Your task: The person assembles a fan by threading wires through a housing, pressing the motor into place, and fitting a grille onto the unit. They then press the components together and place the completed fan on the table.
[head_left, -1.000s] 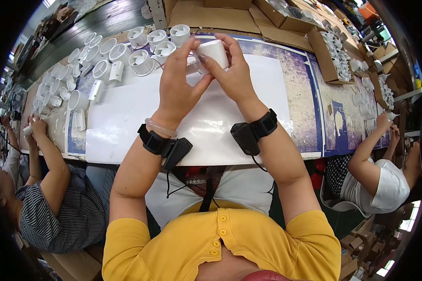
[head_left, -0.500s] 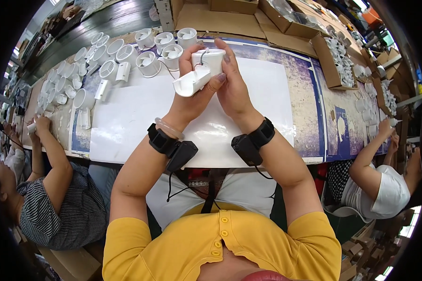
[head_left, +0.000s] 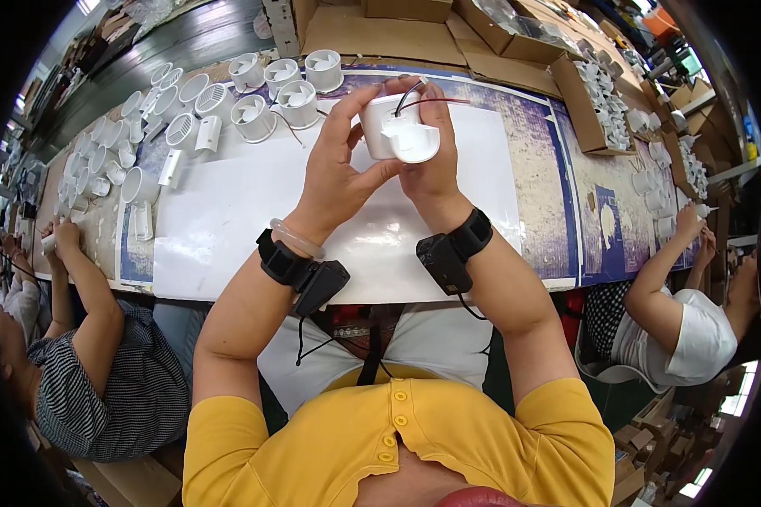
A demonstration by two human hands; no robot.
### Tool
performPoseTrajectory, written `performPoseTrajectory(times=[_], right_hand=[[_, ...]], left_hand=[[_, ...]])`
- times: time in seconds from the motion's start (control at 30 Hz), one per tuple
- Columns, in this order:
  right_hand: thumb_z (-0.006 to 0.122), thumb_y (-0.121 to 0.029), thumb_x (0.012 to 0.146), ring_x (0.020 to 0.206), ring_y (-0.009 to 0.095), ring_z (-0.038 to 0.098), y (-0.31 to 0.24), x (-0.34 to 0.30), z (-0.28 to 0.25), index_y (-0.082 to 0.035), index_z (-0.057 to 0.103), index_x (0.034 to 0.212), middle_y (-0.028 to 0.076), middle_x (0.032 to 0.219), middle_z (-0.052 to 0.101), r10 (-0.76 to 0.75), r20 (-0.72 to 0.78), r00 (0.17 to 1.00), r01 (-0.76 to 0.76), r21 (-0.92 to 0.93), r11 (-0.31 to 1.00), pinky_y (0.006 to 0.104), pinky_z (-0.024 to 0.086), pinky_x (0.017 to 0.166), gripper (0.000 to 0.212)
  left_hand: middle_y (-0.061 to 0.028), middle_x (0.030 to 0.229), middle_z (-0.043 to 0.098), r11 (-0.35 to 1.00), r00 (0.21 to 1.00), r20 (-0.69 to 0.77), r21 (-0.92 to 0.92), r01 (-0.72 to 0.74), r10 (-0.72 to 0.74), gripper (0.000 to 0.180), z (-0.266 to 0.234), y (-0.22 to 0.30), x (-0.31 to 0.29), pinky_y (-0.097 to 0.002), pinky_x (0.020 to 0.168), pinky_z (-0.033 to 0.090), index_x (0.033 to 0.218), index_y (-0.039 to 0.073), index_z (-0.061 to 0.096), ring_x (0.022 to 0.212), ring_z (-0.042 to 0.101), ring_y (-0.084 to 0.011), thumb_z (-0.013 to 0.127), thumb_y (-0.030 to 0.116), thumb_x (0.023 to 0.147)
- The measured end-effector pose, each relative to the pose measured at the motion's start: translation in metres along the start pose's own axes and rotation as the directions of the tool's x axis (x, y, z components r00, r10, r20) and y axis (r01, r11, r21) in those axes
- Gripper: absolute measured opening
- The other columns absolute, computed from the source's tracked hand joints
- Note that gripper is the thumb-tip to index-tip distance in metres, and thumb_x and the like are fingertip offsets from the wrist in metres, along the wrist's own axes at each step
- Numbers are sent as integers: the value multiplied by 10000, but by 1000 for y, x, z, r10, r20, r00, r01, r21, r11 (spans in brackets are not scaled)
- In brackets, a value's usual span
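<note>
Between my two hands, above the white sheet, I hold a white plastic fan housing. Its hollow handle half faces me, and a thin red wire and a dark wire with a small connector stick out of its upper side. My left hand wraps the housing's left side, thumb under the handle. My right hand closes round the right side, its fingers partly hidden behind the part. Left of my hands stand several white round housings with fan blades, some with wires trailing out.
More white housings with handles crowd the table's left side. Cardboard boxes stand at the far edge, and a box of small white parts sits far right. Co-workers' hands are busy at left and right.
Both hands have turned the housing, so its handle half has swung from the left to face me. The red and dark wires now show plainly.
</note>
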State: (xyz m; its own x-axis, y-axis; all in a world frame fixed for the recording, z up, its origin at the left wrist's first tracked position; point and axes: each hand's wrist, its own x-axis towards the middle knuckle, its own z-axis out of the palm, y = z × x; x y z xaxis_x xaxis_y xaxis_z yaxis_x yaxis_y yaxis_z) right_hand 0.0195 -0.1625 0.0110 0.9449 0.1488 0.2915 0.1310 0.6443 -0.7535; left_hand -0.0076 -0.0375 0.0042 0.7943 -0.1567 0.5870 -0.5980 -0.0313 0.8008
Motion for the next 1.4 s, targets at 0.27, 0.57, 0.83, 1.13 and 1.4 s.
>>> performPoseTrajectory(times=[0.27,0.57,0.83,1.13,1.4], right_hand=[[353,-347,978,960,185,571,6,-3,-11,-96,510,1008,34,1006,548,-62,-9,998,60,-162,985,345,502,845,298],[343,-292,990,872,156,562,6,11,-21,-80,548,963,34,962,560,-81,-89,993,68,-134,989,303,479,811,296],[411,-191,969,914,164,550,2,15,-28,-31,551,1062,68,1039,568,-398,218,891,422,-721,550,269,436,836,232],[446,-125,926,1048,176,545,0,14,-12,-100,333,1354,86,1150,538,77,25,997,-71,-196,978,290,453,878,443],[493,-121,912,991,137,543,-5,16,-24,-133,373,1332,69,1100,546,58,99,993,-49,-89,995,268,447,871,437]], left_hand=[[-86,1308,413,952,998,7,300,-66,68,771,-1,6,-1,-352,959,459,1310,70,394,1170,482,-216,823,124,672],[-119,1309,401,967,996,-93,253,4,20,783,2,8,-3,-355,943,465,1330,54,344,1174,478,-226,806,186,712],[-111,1312,416,961,971,-15,-149,234,-239,644,3,8,-5,-360,964,454,1355,29,325,1166,477,-208,691,159,841],[-125,1353,416,974,988,-20,-175,147,-152,675,-4,-6,-6,-342,916,498,1335,28,350,1180,486,-209,733,170,797],[-126,1343,439,994,999,-41,106,7,-3,703,-6,16,0,-394,903,483,1289,36,428,1209,472,-247,763,346,754]])
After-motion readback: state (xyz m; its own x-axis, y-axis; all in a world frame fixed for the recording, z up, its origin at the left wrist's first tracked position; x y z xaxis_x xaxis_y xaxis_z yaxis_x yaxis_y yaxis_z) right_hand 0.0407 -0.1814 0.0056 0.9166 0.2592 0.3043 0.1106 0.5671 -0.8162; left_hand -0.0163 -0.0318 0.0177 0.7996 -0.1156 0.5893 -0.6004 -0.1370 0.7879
